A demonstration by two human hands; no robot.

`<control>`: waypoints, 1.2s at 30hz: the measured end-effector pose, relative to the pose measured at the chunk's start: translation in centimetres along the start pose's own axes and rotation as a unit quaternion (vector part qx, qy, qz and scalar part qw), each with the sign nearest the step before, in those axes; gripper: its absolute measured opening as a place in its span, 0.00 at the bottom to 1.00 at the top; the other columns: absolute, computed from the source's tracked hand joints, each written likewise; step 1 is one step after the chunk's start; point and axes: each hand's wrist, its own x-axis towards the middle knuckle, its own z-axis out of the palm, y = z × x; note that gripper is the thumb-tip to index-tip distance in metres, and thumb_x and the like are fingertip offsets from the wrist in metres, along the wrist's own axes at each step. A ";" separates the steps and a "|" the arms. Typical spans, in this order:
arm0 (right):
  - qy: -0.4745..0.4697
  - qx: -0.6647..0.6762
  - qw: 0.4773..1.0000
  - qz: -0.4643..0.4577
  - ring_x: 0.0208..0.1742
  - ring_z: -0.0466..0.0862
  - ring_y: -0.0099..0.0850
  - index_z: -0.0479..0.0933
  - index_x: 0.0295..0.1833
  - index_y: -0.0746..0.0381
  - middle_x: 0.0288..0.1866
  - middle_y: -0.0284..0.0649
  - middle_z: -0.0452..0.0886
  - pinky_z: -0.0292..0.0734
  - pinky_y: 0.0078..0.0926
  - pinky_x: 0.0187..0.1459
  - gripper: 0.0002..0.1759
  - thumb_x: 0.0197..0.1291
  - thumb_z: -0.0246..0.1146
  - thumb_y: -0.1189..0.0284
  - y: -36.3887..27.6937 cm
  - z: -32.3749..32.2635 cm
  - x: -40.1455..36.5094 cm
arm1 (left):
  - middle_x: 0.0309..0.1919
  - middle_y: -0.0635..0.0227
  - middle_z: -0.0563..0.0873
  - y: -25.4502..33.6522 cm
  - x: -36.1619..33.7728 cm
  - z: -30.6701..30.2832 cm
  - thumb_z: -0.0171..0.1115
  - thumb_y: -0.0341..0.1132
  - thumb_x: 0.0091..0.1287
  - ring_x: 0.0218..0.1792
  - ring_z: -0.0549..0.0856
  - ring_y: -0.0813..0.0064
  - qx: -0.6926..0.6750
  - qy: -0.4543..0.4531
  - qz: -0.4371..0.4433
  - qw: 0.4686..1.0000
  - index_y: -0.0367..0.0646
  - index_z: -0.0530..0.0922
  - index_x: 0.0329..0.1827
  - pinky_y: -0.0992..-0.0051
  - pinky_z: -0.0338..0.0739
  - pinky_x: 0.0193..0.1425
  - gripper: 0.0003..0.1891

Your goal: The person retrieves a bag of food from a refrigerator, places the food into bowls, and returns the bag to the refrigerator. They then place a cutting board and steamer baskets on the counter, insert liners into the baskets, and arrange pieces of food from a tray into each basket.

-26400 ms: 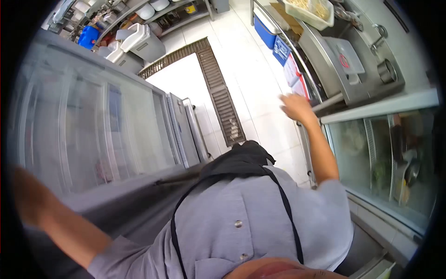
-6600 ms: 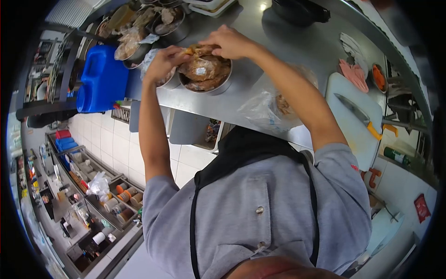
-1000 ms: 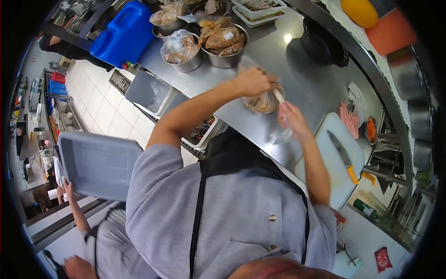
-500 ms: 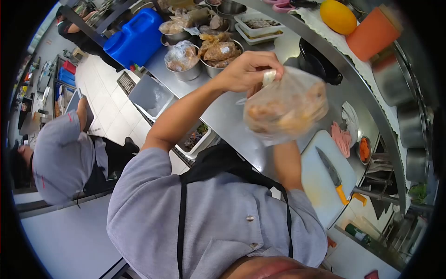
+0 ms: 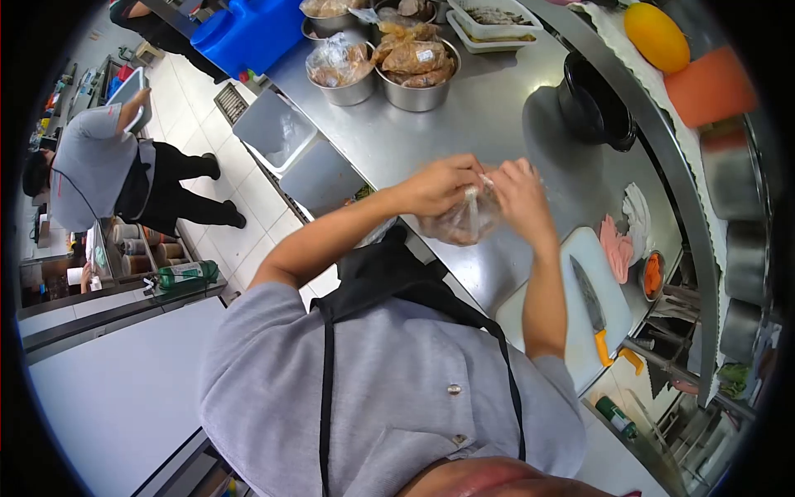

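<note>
A clear plastic bag [image 5: 462, 224] with orange-brown food pieces inside is held low over the steel counter, near its front edge. My left hand [image 5: 441, 186] grips the gathered top of the bag from the left, fingers closed. On the other side, my right hand [image 5: 517, 195] has its fingers closed on the plastic at the bag's neck. The two hands are close together, and the exact hold of the fingertips is partly hidden. To the right, a knife [image 5: 590, 306] with a yellow handle lies on a white cutting board [image 5: 534, 319].
Metal bowls [image 5: 418, 95] with bagged food stand at the back left beside a blue jug [image 5: 248, 37]. A black bowl [image 5: 592, 103] sits at the back right. Cloths [image 5: 625, 236] lie beyond the board. At the left, a co-worker [image 5: 108, 157] carries a tray.
The bag has come down and toward my body. My right hand has come up from behind it to grip its neck. The co-worker has moved farther off, now carrying a tray.
</note>
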 end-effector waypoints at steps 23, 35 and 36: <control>0.339 0.030 0.852 0.398 0.35 0.78 0.45 0.76 0.33 0.67 0.33 0.45 0.80 0.73 0.40 0.41 0.06 0.51 0.63 0.76 0.0 11.1 -2.5 | 0.37 0.59 0.86 -5.8 2.1 9.2 0.58 0.27 0.64 0.37 0.85 0.68 -0.210 0.243 -0.221 0.921 0.33 0.82 0.44 0.72 0.77 0.43 0.09; 0.349 0.051 0.844 0.405 0.29 0.79 0.26 0.76 0.41 0.68 0.30 0.39 0.81 0.76 0.26 0.34 0.06 0.59 0.61 0.78 -1.1 10.9 -2.7 | 0.28 0.70 0.83 -6.9 2.0 7.0 0.63 0.29 0.65 0.29 0.79 0.82 -0.365 0.073 -0.306 0.876 0.37 0.84 0.39 0.77 0.74 0.34 0.05; 0.347 0.061 0.840 0.412 0.30 0.79 0.26 0.76 0.42 0.68 0.31 0.39 0.81 0.76 0.26 0.36 0.06 0.60 0.60 0.78 -1.1 10.8 -2.6 | 0.28 0.70 0.83 -7.0 2.0 6.9 0.63 0.29 0.65 0.29 0.79 0.82 -0.366 0.075 -0.304 0.876 0.37 0.84 0.39 0.77 0.74 0.34 0.05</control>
